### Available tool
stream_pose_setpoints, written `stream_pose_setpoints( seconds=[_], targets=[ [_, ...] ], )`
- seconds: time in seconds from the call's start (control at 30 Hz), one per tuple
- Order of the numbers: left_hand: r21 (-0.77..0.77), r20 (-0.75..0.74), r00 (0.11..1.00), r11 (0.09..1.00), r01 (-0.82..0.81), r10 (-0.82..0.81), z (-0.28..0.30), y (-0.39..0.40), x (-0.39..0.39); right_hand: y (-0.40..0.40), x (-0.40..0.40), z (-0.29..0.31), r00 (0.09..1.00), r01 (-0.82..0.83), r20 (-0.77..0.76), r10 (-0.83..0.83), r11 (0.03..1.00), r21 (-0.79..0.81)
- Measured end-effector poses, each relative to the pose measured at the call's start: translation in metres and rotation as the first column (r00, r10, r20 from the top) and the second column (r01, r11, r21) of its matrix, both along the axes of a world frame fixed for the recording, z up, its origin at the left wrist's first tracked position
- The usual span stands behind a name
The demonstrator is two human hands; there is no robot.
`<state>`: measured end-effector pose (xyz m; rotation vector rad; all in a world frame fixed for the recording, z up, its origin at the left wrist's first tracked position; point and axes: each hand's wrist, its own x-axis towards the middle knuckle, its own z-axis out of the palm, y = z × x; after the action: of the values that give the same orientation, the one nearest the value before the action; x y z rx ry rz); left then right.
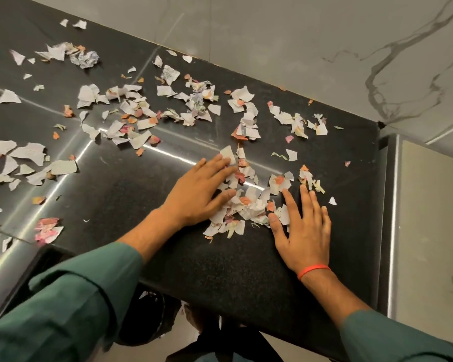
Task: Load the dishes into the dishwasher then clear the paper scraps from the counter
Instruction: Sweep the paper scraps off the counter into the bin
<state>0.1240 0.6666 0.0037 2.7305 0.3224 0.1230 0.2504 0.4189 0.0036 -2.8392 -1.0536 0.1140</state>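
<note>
A dark polished desk (168,257) fills most of the frame, with a pale marbled wall (324,35) at the upper right and a steel-edged unit (429,218) at the right. No dishes and no dishwasher are seen, so the step in hand is judged to be the clearing of scraps.

Torn paper scraps (131,111) are strewn across the upper and left parts of the frame; they are too many to count, several dozen at the least, in white, orange and pink. Two crumpled wads are made out among them, one at the upper left (85,58) and one at upper centre (198,100). A gathered pile (249,202) lies at the centre, near the front edge of the desk.

The pile is bracketed by two hands. The left hand (199,194) lies flat to the left of the pile, fingers straight and spread, their tips on its scraps. The right hand (304,226) lies flat to the lower right, thumb touching the pile's edge. Neither grip is closed on anything; both are open and pressed to the desk.

The pile lies between the hands, about equally near to each, its long axis running from lower left to upper right. A scoop would call for both hands to be drawn inward. A few strays (332,201) beside the right hand could be left behind. A dark bag (147,317) is glimpsed below the desk edge.
</note>
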Motion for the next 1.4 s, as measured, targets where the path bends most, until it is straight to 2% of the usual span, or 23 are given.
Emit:
stream_pose_setpoints(
  seconds=[0.27,0.37,0.47,0.57,0.67,0.77,0.83,0.9,0.97,1.03,1.1,1.23,1.33,1.4],
  targets=[
    [-0.201,0.119,0.961,0.953,-0.225,0.251,0.006,-0.049,-0.038,0.0,0.0,-0.002,1.0,-0.002,0.016,0.002,1.0,0.024],
    [-0.156,0.07,0.963,0.956,-0.248,0.261,0.005,-0.071,-0.047,-0.001,0.0,-0.002,1.0,-0.006,0.012,0.006,1.0,0.022],
    [-0.085,0.011,0.98,0.976,-0.2,0.201,0.005,-0.088,-0.048,-0.001,0.0,0.0,1.0,-0.01,-0.011,0.01,1.0,0.026],
    [-0.044,-0.024,0.99,0.989,-0.138,0.137,0.004,-0.093,-0.05,-0.004,-0.001,0.002,0.998,-0.006,-0.056,0.015,0.985,0.17],
    [-0.019,-0.045,0.988,0.988,-0.151,0.15,0.003,-0.092,-0.05,-0.012,0.001,0.006,0.991,-0.028,-0.115,0.07,0.942,0.333],
    [-0.006,-0.04,0.987,0.987,-0.158,0.157,0.004,-0.093,-0.049,-0.02,0.016,0.012,0.989,-0.103,-0.06,0.133,0.926,0.363],
    [-0.015,-0.03,0.985,0.985,-0.173,0.172,0.005,-0.093,-0.049,-0.019,0.035,0.017,0.996,-0.04,-0.053,0.065,0.923,0.382],
    [-0.022,-0.038,0.982,0.982,-0.188,0.187,0.005,-0.093,-0.049,-0.014,0.06,0.021,0.99,0.103,-0.127,-0.06,0.924,0.368],
    [-0.024,-0.06,0.978,0.98,-0.2,0.198,0.006,-0.093,-0.047,-0.006,0.08,0.021,0.955,0.245,-0.236,-0.178,0.923,0.297],
    [-0.019,-0.071,0.976,0.978,-0.21,0.208,0.006,-0.093,-0.046,0.005,0.088,0.016,0.941,0.271,-0.26,-0.218,0.944,0.188],
    [-0.016,-0.074,0.974,0.977,-0.215,0.213,0.006,-0.093,-0.045,0.018,0.081,0.011,0.962,0.205,-0.21,-0.177,0.971,0.123],
    [-0.014,-0.077,0.97,0.972,-0.233,0.231,0.004,-0.092,-0.044,0.04,0.035,0.005,0.988,-0.02,-0.148,0.044,0.987,0.159],
    [-0.019,-0.063,0.968,0.969,-0.245,0.243,0.001,-0.091,-0.043,0.046,0.0,0.003,0.952,-0.229,-0.166,0.258,0.958,0.173],
    [-0.027,-0.049,0.965,0.965,-0.26,0.258,-0.001,-0.091,-0.042,0.047,-0.007,0.004,0.923,-0.266,-0.22,0.316,0.936,0.231]
  ],
)
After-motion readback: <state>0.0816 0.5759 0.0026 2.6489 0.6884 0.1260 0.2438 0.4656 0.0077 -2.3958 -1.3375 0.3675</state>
